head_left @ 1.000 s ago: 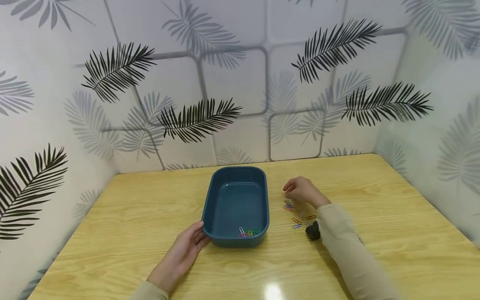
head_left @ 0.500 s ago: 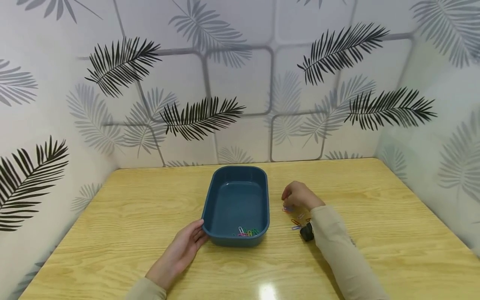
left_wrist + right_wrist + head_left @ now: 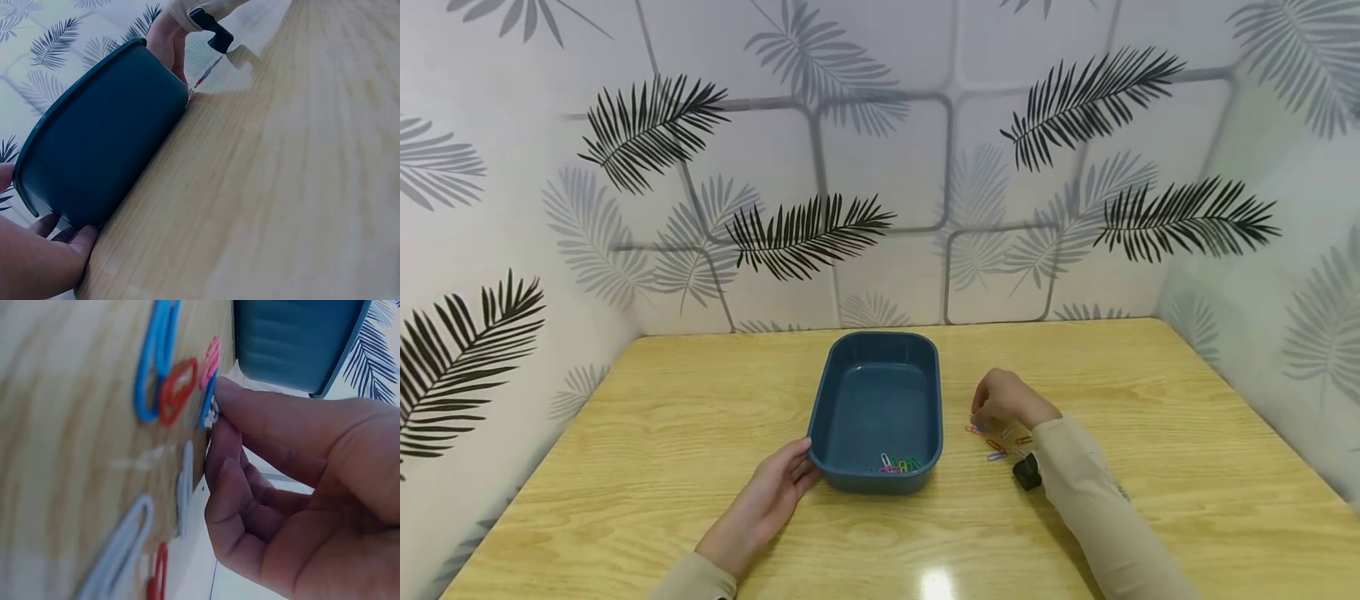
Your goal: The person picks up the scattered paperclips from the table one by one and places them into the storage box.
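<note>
A dark blue plastic tray (image 3: 880, 408) stands on the wooden table, with several coloured paper clips (image 3: 901, 465) inside at its near end. My left hand (image 3: 772, 492) grips the tray's near left corner, thumb at the rim and other fingers against the outer wall. Right of the tray, my right hand (image 3: 1007, 398) is down at a loose group of paper clips. In the right wrist view its thumb and index finger pinch a small whitish paper clip (image 3: 214, 412), mostly hidden by the fingertips. Blue (image 3: 150, 369), red and pink clips lie close by.
More loose paper clips, an orange clip (image 3: 995, 445) and a pale blue clip (image 3: 997, 457) among them, lie nearer the right wrist. A black wrist camera (image 3: 1027, 472) hangs under that wrist. A leaf-patterned wall (image 3: 887, 283) borders the table's back edge.
My right hand has come down and slightly toward me onto the loose clips, its fingertips closing together. The left hand and the tray stay in place.
</note>
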{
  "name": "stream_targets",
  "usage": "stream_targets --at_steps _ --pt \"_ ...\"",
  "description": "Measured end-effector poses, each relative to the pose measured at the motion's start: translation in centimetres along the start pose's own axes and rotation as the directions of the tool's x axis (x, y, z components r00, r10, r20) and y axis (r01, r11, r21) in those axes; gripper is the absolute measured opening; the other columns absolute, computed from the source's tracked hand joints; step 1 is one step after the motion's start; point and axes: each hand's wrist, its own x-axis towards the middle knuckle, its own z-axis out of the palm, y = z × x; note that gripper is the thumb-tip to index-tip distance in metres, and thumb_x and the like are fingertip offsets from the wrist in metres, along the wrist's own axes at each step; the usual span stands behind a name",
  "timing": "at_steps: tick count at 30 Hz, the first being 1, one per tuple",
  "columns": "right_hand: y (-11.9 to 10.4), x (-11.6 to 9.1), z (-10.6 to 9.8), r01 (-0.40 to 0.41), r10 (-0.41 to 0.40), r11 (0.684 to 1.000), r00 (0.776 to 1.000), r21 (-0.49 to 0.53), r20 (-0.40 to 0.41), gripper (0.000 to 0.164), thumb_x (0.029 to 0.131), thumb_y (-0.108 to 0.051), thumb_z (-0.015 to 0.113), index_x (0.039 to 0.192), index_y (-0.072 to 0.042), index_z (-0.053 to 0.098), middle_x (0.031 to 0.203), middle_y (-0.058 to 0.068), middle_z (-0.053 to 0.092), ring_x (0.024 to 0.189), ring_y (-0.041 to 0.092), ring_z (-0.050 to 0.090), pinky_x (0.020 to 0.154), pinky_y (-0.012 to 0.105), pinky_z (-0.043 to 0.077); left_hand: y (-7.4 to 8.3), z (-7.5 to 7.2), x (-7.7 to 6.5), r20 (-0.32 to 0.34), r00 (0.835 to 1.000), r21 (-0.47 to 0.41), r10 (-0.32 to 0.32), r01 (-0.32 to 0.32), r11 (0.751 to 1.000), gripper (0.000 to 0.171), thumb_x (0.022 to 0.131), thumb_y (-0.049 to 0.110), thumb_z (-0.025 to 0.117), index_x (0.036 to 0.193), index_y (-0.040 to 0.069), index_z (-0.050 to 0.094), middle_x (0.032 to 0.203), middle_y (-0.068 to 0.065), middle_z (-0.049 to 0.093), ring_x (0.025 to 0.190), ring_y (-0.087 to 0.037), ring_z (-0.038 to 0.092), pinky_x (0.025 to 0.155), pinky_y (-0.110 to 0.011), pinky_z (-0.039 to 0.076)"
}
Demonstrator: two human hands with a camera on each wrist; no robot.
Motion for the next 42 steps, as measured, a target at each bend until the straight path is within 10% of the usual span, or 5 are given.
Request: stream_targets --at_steps 23,42 --pt "1.1 -1.2 -0.4 0.089 -0.088 0.996 0.996 0.024 -0.034 0.004 0.087 0.001 0.066 0.084 0.001 0.068 0.079 0.004 0.065 0.074 0.018 0.058 0.069 0.037 0.052 -0.2 0.0 0.0 0.013 1.0 -0.017 0.012 -0.012 1.0 0.032 0.101 0.013 0.047 0.125 -0.007 0.053 0.115 -0.008 0.062 0.111 -0.017 0.055 0.1 -0.032 0.042" --pt "-1.8 -1.5 -0.7 0.187 -0.182 0.978 0.981 0.089 -0.068 0.005 0.088 0.003 0.064 0.085 0.0 0.065 0.075 0.002 0.065 0.068 0.02 0.064 0.062 0.03 0.052 -0.1 0.1 -0.1 0.019 1.0 0.055 0.019 -0.02 0.998 0.052 0.099 0.014 0.05 0.139 -0.015 0.034 0.13 -0.013 0.052 0.116 -0.016 0.051 0.099 -0.029 0.042"
